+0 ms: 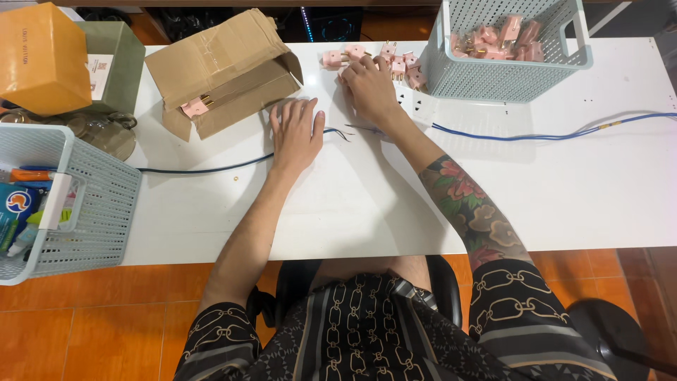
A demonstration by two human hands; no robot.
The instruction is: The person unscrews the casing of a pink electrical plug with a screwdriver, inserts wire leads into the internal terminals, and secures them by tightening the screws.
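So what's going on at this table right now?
A seated person works at a white table. The right hand reaches into a small pile of pink plugs beside a pale blue basket holding more. The left hand lies flat on a dark cable with bared wire ends. An open cardboard box sits nearby.

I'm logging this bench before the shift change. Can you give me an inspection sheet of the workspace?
Surface: white table, mostly bare at right.
Job's things: loose pink plugs by the mesh basket, which holds more; another in the open cardboard box.
Clutter: orange box, green box, glass lid, second basket of supplies.
Hands: left hand flat on the dark cable; right hand on the loose plugs.
Cables: blue cable running right; dark one ends in bare strands.
Surroundings: orange tiled floor, chair.
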